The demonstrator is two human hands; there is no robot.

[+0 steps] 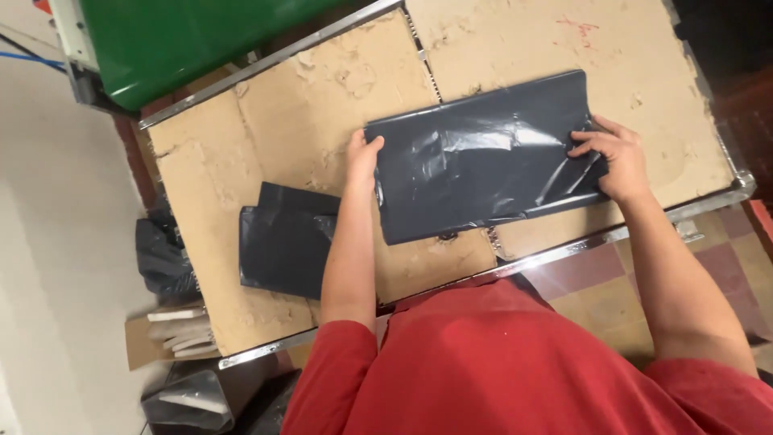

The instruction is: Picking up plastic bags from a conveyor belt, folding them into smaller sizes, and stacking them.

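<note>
A dark grey plastic bag [483,157] lies flat in the middle of a worn cardboard-topped table [306,89] with a metal rim, and the person in a red shirt holds it at both ends: the left hand [362,157] curls over its left edge, gripping it, while the right hand [616,157] rests on its right end with fingers pinching the crinkled plastic. To the left and nearer the person sits a stack of folded dark bags [282,242], partly hidden behind the left forearm, and a green sheet [177,40] lies beyond the table's far left corner
</note>
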